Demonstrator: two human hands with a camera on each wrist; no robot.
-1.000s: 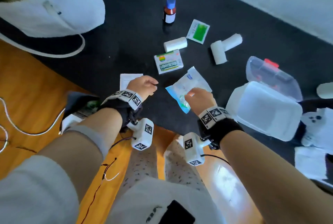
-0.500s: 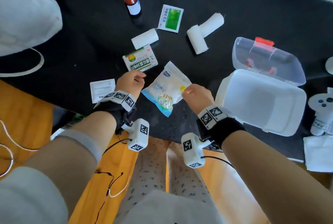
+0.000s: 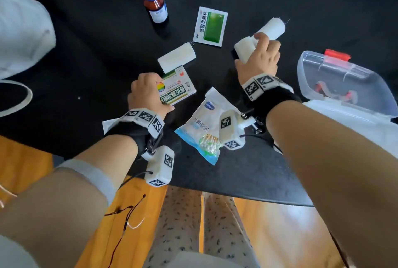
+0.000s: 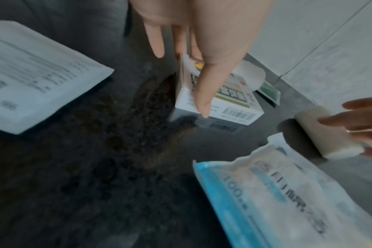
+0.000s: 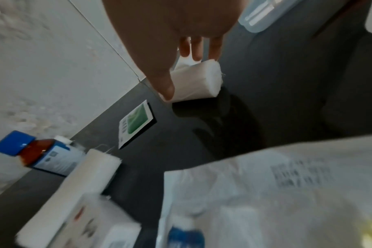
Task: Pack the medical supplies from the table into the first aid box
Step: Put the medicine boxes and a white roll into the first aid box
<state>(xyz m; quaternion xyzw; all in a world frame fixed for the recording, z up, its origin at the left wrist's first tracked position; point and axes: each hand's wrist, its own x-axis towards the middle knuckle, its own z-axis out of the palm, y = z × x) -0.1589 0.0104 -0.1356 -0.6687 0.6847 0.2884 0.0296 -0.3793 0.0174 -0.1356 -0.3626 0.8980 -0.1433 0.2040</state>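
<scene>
Hands [image 3: 148, 93] now off swab bag [image 3: 206, 125] (untouched)

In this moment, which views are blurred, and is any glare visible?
Head view: sharpest, box print readable, glare on the wooden floor. Left wrist view: dim, soft; swab bag smeared. Right wrist view: blurriest, foreground packaging washed out, bandage roll clearer.

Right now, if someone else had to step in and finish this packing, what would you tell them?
Left hand grips the medicine box. Right hand grips one gauze roll, a second roll just behind it. The first aid box stands open at the right; nothing visibly packed yet. Left on the table: cotton swab bag, third roll, green sachet, brown bottle, white packet.
</scene>
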